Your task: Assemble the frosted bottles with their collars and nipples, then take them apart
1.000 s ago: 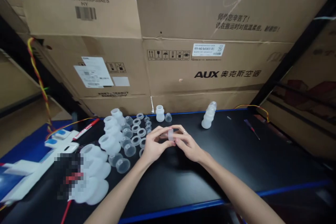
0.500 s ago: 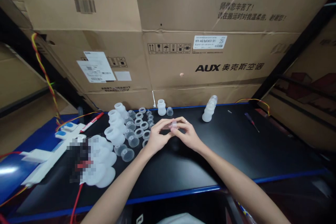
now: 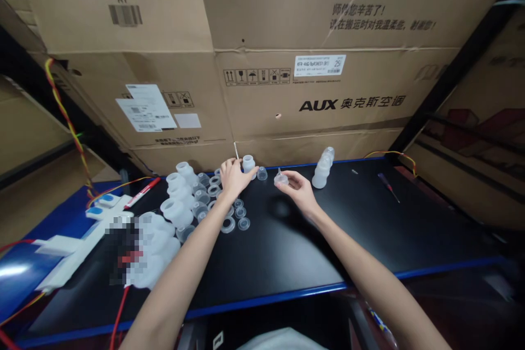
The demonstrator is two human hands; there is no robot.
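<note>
At the back of the table my left hand (image 3: 234,176) has its thumb and fingers around a small frosted white bottle (image 3: 248,163), which stands upright. A clear domed cap (image 3: 262,173) stands just right of that bottle. My right hand (image 3: 298,188) pinches a clear bottle nipple set in a ring (image 3: 281,179), its tip upward, above the table. Near my left forearm lie clear rings (image 3: 228,224) and small clear nipples (image 3: 244,223), partly covered by the arm. Several open frosted bottles (image 3: 177,211) stand further left.
A capped bottle (image 3: 322,174) stands back right, others behind it. A screwdriver (image 3: 388,187) lies at the far right. At left are a red and white marker (image 3: 141,193) and a white power strip (image 3: 88,249). Cardboard (image 3: 262,136) walls the back of the black table (image 3: 287,268).
My hands have come apart from the middle. The left went to the bottle at the back; the right moved slightly right with the nipple and ring. The view has shifted a little.
</note>
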